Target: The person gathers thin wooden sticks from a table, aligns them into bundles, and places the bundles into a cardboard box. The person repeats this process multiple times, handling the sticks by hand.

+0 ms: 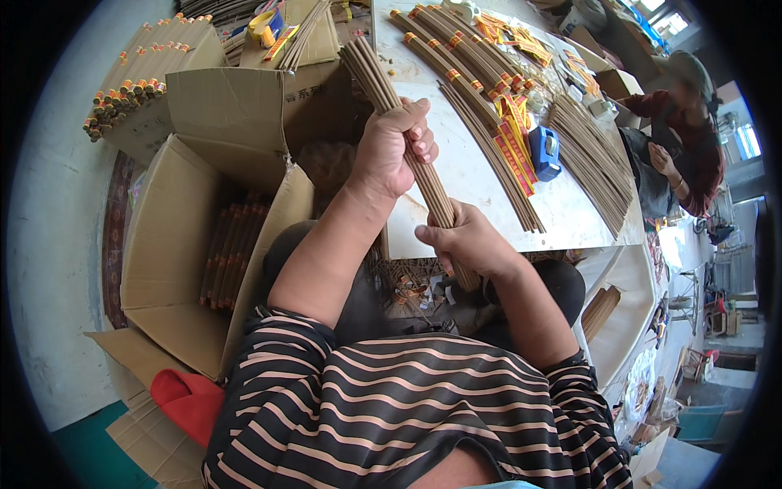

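Left hand (391, 148): wrapped around stick bundle (431, 187), upper centre.
Right hand (471, 238): wrapped lower, frame centre.
Stick ends: should be levelled under even pressure.

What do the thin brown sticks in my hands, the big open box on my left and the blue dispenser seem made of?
Thin, straight brown sticks: matte, evenly coloured, perhaps wood or pressed powder. Large, open brown cardboard box: dull, with creased folding flaps. Blocky blue tape dispenser: probably smooth, hard plastic, judging by its moulded shape.
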`<action>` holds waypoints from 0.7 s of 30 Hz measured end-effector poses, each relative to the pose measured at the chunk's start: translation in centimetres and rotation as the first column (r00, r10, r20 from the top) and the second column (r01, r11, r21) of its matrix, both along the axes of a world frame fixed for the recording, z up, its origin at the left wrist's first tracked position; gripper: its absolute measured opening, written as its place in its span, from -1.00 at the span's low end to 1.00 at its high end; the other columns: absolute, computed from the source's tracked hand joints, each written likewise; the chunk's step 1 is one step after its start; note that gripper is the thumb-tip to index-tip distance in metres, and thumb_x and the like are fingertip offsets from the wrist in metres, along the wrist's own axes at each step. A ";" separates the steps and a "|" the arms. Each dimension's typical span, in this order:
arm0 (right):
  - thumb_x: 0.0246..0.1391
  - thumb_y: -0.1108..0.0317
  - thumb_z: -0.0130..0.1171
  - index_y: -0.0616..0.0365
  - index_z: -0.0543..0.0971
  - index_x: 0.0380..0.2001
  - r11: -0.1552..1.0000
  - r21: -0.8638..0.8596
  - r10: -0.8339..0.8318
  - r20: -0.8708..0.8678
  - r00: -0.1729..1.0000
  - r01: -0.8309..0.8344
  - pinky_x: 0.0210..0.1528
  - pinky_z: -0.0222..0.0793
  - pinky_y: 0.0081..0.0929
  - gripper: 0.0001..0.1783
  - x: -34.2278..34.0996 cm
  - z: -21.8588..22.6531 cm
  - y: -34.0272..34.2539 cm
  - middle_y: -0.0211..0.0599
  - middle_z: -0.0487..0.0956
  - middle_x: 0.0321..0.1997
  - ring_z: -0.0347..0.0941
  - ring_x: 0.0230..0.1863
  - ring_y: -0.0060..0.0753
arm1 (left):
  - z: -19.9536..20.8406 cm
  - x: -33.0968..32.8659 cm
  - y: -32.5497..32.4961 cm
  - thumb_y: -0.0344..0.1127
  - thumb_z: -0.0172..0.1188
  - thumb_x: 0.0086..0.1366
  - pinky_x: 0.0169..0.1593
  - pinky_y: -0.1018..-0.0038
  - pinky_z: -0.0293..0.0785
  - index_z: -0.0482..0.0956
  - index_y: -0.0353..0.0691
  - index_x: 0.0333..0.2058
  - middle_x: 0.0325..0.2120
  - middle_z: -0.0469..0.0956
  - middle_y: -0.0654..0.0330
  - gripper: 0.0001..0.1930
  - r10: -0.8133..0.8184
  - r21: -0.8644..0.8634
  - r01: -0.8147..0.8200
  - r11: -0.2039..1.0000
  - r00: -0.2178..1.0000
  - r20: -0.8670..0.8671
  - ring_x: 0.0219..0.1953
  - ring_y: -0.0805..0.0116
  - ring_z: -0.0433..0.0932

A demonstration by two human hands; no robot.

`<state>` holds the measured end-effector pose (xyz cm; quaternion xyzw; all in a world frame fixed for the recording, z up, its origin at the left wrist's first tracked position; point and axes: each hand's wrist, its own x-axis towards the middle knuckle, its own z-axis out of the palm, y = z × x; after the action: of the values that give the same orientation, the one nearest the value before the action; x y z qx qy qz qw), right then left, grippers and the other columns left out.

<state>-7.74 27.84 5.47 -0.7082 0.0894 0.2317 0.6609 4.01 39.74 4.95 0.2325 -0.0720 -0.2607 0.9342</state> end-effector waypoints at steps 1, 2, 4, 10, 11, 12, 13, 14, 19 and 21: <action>0.02 0.31 0.21 0.20 0.34 -0.45 0.988 0.147 0.061 -0.110 0.992 -0.044 -0.75 0.17 -0.66 -0.74 0.0 0.6 -0.3 -0.48 0.34 -0.74 0.24 -0.81 -0.65 | 0.8 -0.3 0.2 -0.36 0.16 0.15 -0.68 0.63 0.14 0.29 -0.06 -0.66 -0.79 0.24 0.40 -0.73 -0.013 -0.047 0.013 0.999 1.000 0.009 -0.78 0.60 0.19; 0.02 0.33 0.20 0.19 0.34 -0.47 0.993 0.115 0.047 -0.089 0.995 -0.037 -0.76 0.16 -0.67 -0.75 0.0 0.7 -0.2 -0.48 0.35 -0.75 0.24 -0.81 -0.65 | 0.6 -0.2 0.2 -0.36 0.16 0.15 -0.67 0.61 0.15 0.29 -0.06 -0.64 -0.79 0.24 0.40 -0.74 -0.014 -0.055 0.015 0.998 1.000 0.016 -0.78 0.58 0.20; 0.02 0.37 0.19 0.18 0.33 -0.50 0.998 0.053 0.037 -0.046 0.998 -0.034 -0.76 0.16 -0.68 -0.77 0.2 0.9 0.2 -0.46 0.35 -0.76 0.24 -0.82 -0.65 | 0.2 0.1 0.3 -0.35 0.16 0.16 -0.66 0.57 0.18 0.29 -0.06 -0.60 -0.79 0.23 0.39 -0.76 -0.003 -0.069 0.005 0.998 1.000 0.030 -0.77 0.54 0.24; 0.01 0.32 0.18 0.19 0.34 -0.50 0.929 -0.365 0.001 0.177 0.984 0.064 -0.72 0.18 -0.69 -0.76 0.4 -1.3 1.2 -0.48 0.35 -0.71 0.24 -0.78 -0.65 | -0.2 -0.2 -0.1 -0.34 0.18 0.15 -0.65 0.57 0.18 0.28 -0.08 -0.63 -0.79 0.23 0.39 -0.74 0.112 0.115 -0.106 0.988 0.992 -0.050 -0.76 0.54 0.24; 0.01 0.33 0.18 0.18 0.34 -0.50 0.979 -0.201 0.003 0.093 0.996 0.016 -0.72 0.17 -0.69 -0.76 0.2 -0.1 1.3 -0.48 0.35 -0.71 0.24 -0.78 -0.65 | -0.1 -0.1 0.4 -0.34 0.18 0.15 -0.65 0.56 0.18 0.28 -0.08 -0.63 -0.79 0.24 0.38 -0.74 0.060 0.028 -0.059 0.998 0.998 -0.012 -0.76 0.54 0.25; 0.01 0.33 0.19 0.18 0.33 -0.51 0.999 -0.030 0.011 0.012 1.000 -0.010 -0.73 0.17 -0.68 -0.76 0.1 0.6 1.0 -0.49 0.34 -0.71 0.25 -0.78 -0.65 | 0.3 -0.1 0.7 -0.34 0.18 0.15 -0.64 0.56 0.19 0.28 -0.09 -0.63 -0.79 0.24 0.37 -0.74 0.001 -0.060 0.001 0.998 0.999 0.033 -0.76 0.53 0.25; 0.00 0.35 0.19 0.17 0.32 -0.49 0.989 0.135 0.073 -0.092 0.993 -0.061 -0.74 0.16 -0.67 -0.76 0.1 0.6 0.5 -0.51 0.33 -0.71 0.24 -0.78 -0.67 | 0.6 -0.1 0.9 -0.34 0.18 0.15 -0.64 0.55 0.20 0.28 -0.09 -0.63 -0.79 0.24 0.37 -0.74 -0.053 -0.145 0.065 0.987 0.995 0.082 -0.76 0.53 0.25; 0.01 0.34 0.19 0.17 0.32 -0.49 0.995 0.090 0.051 -0.082 0.995 -0.044 -0.74 0.16 -0.66 -0.76 0.0 0.8 0.5 -0.51 0.32 -0.71 0.24 -0.78 -0.66 | 0.6 -0.1 0.9 -0.35 0.18 0.15 -0.64 0.55 0.20 0.28 -0.09 -0.62 -0.79 0.24 0.36 -0.74 -0.046 -0.124 0.055 0.991 0.997 0.067 -0.76 0.52 0.25; 0.00 0.28 0.20 0.21 0.32 -0.48 0.903 -0.417 0.000 0.238 0.971 0.102 -0.73 0.17 -0.65 -0.71 0.7 -1.6 0.9 -0.47 0.33 -0.71 0.23 -0.78 -0.62 | 0.4 -0.1 -0.1 -0.38 0.14 0.16 -0.63 0.54 0.21 0.28 -0.10 -0.62 -0.78 0.26 0.35 -0.76 0.118 0.141 -0.111 0.984 0.992 -0.043 -0.76 0.50 0.25; -0.03 0.31 0.21 0.20 0.32 -0.47 0.919 -0.381 -0.031 0.178 0.983 0.098 -0.71 0.20 -0.66 -0.72 0.4 -1.2 1.2 -0.45 0.35 -0.71 0.25 -0.78 -0.63 | 0.1 -0.3 0.1 -0.40 0.14 0.15 -0.63 0.55 0.21 0.29 -0.09 -0.61 -0.77 0.26 0.36 -0.77 0.112 0.137 -0.108 0.985 0.994 -0.017 -0.75 0.52 0.25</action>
<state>-7.33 29.04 4.28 -0.8387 0.1004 0.1267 0.5201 3.69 39.80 5.07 0.2962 -0.0296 -0.2159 0.9299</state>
